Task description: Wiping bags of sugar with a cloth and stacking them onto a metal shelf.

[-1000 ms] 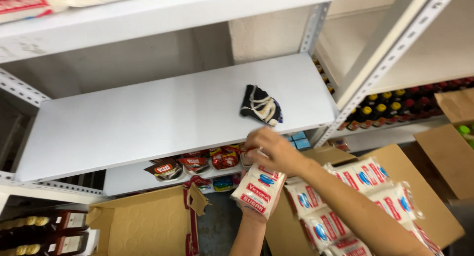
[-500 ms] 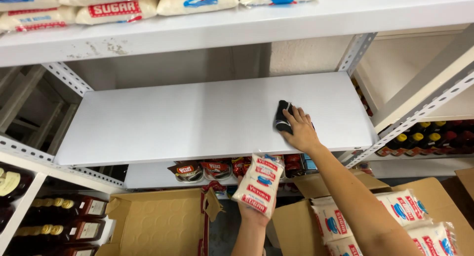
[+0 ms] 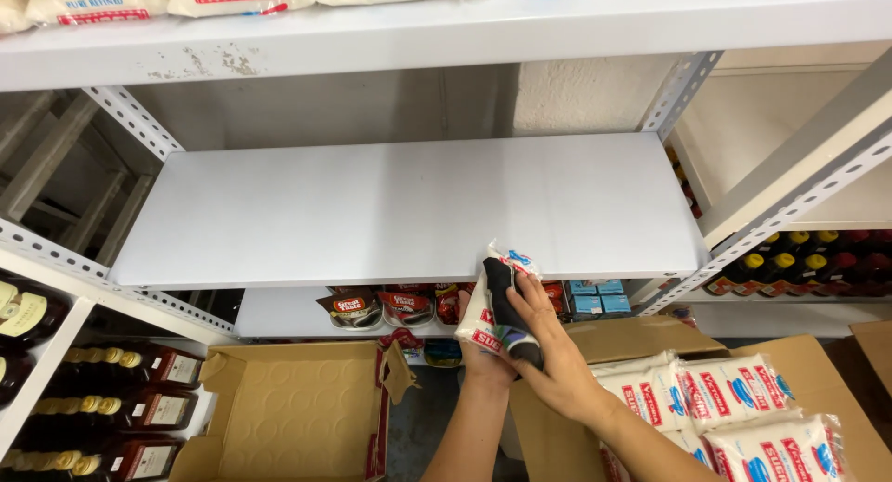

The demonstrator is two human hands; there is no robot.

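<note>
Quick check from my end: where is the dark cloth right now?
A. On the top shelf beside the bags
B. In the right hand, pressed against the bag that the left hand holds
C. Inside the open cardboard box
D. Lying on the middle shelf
B: the right hand grips the dark cloth against the white and red bag, which the left hand holds from below, in front of the grey shelf.
</note>
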